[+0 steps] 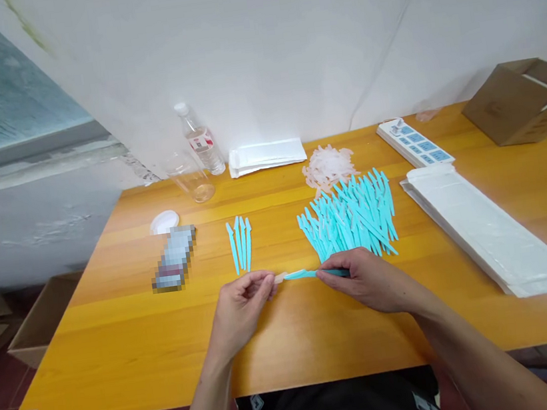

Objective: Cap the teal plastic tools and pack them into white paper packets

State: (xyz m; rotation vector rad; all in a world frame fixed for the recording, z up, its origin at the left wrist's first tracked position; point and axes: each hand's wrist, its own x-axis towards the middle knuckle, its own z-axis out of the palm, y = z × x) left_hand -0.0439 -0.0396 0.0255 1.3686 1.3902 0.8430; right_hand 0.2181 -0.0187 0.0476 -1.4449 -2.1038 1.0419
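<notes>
My left hand [246, 301] is closed in a pinch on a small translucent blade cap [279, 278]. My right hand [366, 279] grips a turquoise eyebrow razor [301, 274] by its handle, the blade end pointing left. Cap and razor tip meet between the two hands, just above the table; how far the tip sits inside the cap cannot be made out. Beyond my right hand lies a heap of turquoise razors [350, 218], with a pile of translucent caps [329, 164] behind it. Several razors in a neat row [241, 244] lie beyond my left hand.
On the wooden table [135, 344] stand a water bottle [202, 140] and a clear jar [195, 183]. A white lid [165, 221] lies near a pixelated flat object [174, 258]. White packets [267, 156], a long white package [498, 229], printed cards [416, 142] and a cardboard box [512, 103] sit around.
</notes>
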